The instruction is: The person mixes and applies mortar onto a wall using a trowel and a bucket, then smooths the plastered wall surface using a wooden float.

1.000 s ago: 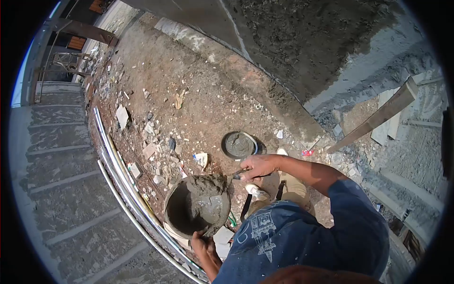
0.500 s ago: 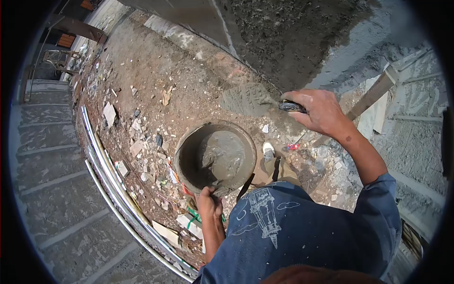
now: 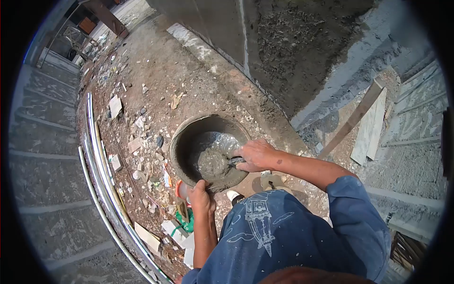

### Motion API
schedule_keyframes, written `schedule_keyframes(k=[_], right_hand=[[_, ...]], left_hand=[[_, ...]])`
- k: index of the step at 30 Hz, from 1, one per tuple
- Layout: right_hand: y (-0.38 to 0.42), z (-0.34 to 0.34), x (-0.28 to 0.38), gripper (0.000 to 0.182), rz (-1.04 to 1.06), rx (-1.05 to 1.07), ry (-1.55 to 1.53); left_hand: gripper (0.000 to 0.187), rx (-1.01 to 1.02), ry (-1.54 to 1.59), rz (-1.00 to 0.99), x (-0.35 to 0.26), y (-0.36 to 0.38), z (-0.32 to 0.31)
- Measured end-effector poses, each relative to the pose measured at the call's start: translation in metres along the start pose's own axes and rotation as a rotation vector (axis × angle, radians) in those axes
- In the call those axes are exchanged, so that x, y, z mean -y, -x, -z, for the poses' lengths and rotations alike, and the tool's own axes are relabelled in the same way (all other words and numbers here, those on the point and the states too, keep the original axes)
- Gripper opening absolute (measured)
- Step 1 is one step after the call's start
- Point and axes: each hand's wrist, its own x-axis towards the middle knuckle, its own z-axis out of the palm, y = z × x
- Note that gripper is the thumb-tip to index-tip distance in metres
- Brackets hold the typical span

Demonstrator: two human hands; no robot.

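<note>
A round dark bucket (image 3: pixel 182 142) of wet grey mortar (image 3: pixel 211 161) is held in front of my body. My left hand (image 3: pixel 201 199) grips its near left rim, thumb over the edge. Over the bucket's right side, my right hand (image 3: pixel 257 155) is closed round the handle of a trowel (image 3: pixel 235 161). The trowel's blade is out of sight, down in the mortar. Past the bucket stands a wall (image 3: pixel 307 52) with a rough, dark wet patch of mortar and a smoother grey strip beside it.
Long pipes (image 3: pixel 100 165) lie at the left beside a ribbed grey surface (image 3: pixel 52 180). Stone chips and litter cover the dirt ground (image 3: pixel 156 80). A wooden plank (image 3: pixel 352 118) leans at the right near pale boards (image 3: pixel 371 128). An orange-red object (image 3: pixel 181 189) sits below the bucket.
My right hand has brought the trowel from beside the wall, down and left into the bucket; its blade was visible before. My left hand still holds the rim. The view has shifted slightly.
</note>
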Motion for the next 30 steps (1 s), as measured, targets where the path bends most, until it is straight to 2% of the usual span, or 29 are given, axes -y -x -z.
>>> schedule_keyframes(k=[1,4,6,8,9,10,12,13,14,15,16,17,18,19,20,21,24,26,28,30], right_hand=[[-0.004,0.001,0.010,0.047,0.008,0.048,-0.057],[-0.026,-0.004,0.016,0.048,0.155,0.035,-0.233],[-0.052,-0.010,0.010,0.051,0.288,0.007,-0.335],[-0.065,0.017,0.000,0.053,0.361,0.117,-0.627],[-0.073,0.031,-0.008,0.054,0.400,0.180,-0.772],[-0.083,0.040,-0.025,0.054,0.373,0.257,-0.897],[-0.098,0.062,-0.077,0.053,0.305,0.427,-1.134],[-0.100,0.081,-0.111,0.050,0.270,0.429,-1.185],[-0.096,0.104,-0.148,0.045,0.242,0.298,-1.193],[-0.086,0.134,-0.191,0.049,0.123,0.128,-1.207],[-0.074,0.166,-0.236,0.049,0.033,-0.125,-1.205],[-0.054,0.199,-0.268,0.047,-0.079,-0.496,-1.052],[-0.013,0.236,-0.281,0.045,-0.170,-0.772,-0.878],[0.028,0.261,-0.280,0.049,-0.188,-0.989,-0.751],[0.064,0.274,-0.250,0.052,-0.229,-1.055,-0.659],[0.088,0.277,-0.224,0.055,-0.353,-0.997,-0.573],[0.102,0.236,-0.190,0.048,-0.259,-0.884,-0.173],[0.096,0.209,-0.142,0.045,-0.281,-0.713,-0.052],[0.082,0.175,-0.110,0.042,-0.163,-0.569,0.140],[0.061,0.142,-0.084,0.039,0.033,-0.554,0.355]], left_hand=[[0.023,-0.024,0.014,0.024,0.001,-0.006,0.027],[0.010,-0.226,0.059,0.091,-0.027,0.012,0.045],[0.012,-0.230,0.060,0.097,-0.051,0.032,0.032],[0.012,-0.303,0.006,0.127,-0.059,0.036,0.038],[0.012,-0.325,0.078,0.099,-0.056,0.035,0.037],[0.012,-0.344,0.150,0.070,-0.052,0.033,0.036],[0.012,-0.435,0.091,0.045,-0.044,0.028,0.041],[0.012,-0.449,0.068,0.064,-0.042,0.027,0.037],[0.012,-0.462,0.047,0.086,-0.040,0.026,0.033],[0.012,-0.473,0.027,0.112,-0.038,0.023,0.027],[0.011,-0.486,0.017,0.129,-0.036,0.024,0.019],[0.011,-0.500,0.004,0.152,-0.035,0.027,0.009],[0.010,-0.508,-0.005,0.172,-0.035,0.025,0.003],[0.009,-0.517,-0.102,0.173,-0.027,0.018,0.015],[0.009,-0.483,-0.056,0.197,-0.015,0.009,0.021],[0.009,-0.446,-0.018,0.223,-0.005,0.000,0.028],[0.010,-0.346,-0.064,0.228,-0.003,-0.007,0.006],[0.009,-0.287,-0.107,0.248,0.001,-0.016,0.003],[0.008,-0.235,-0.082,0.251,-0.004,-0.016,-0.018],[0.006,-0.162,-0.028,0.225,-0.008,-0.013,-0.036]])
